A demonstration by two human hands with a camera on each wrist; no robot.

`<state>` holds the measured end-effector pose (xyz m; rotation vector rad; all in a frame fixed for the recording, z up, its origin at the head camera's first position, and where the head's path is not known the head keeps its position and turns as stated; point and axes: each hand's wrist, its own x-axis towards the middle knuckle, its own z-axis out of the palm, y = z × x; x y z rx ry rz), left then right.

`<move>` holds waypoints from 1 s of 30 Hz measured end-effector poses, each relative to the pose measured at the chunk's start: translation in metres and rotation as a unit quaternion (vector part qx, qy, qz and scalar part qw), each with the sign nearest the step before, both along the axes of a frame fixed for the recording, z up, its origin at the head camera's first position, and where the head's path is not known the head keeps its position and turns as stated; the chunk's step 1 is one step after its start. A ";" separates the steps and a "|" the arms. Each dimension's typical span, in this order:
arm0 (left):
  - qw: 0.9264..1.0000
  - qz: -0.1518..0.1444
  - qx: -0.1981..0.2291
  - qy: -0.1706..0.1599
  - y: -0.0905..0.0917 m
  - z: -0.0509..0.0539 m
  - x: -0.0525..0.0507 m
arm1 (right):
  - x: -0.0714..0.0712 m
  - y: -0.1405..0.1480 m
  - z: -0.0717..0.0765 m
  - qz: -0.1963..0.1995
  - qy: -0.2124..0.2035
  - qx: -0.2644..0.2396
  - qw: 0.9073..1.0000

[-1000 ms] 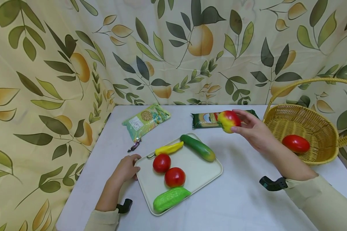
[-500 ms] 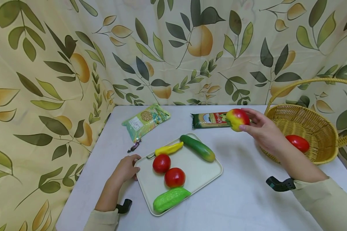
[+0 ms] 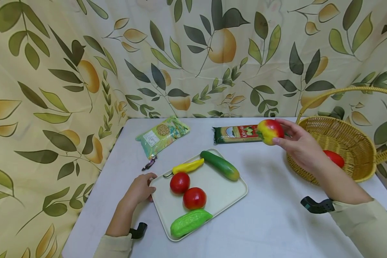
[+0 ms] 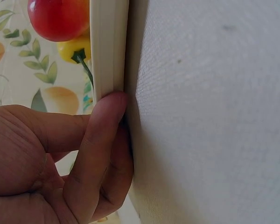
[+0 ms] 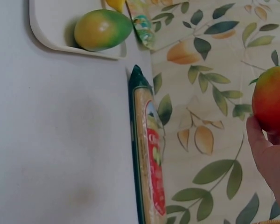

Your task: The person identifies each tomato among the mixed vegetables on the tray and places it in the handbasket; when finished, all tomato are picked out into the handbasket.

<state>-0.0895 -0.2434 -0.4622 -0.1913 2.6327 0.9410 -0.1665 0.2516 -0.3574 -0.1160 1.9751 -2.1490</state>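
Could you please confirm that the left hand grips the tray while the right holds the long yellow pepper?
Not quite: the right hand holds the red-and-yellow item; the long yellow pepper lies on the tray, as the head view shows.

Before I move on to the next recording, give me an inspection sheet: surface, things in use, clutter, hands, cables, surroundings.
Surface: table with a white top.
Things in use: red-and-yellow fruit, raised off the table; tray, on the table.
On the tray: cucumber, yellow pepper, two tomatoes, light green vegetable.
Basket: red vegetable inside, partly hidden.
Clutter: printed food bag, pasta packet, wrapped candy.
Left hand: grips the tray's edge.
Right hand: holds the fruit.
Cables: nothing seen.
Surroundings: cloth with leaf-and-fruit print behind the table and to the left.
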 end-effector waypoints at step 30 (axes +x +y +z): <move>1.000 -0.001 0.007 0.012 -0.001 -0.002 0.001 | 0.002 0.024 0.001 -0.013 -0.004 -0.016 1.000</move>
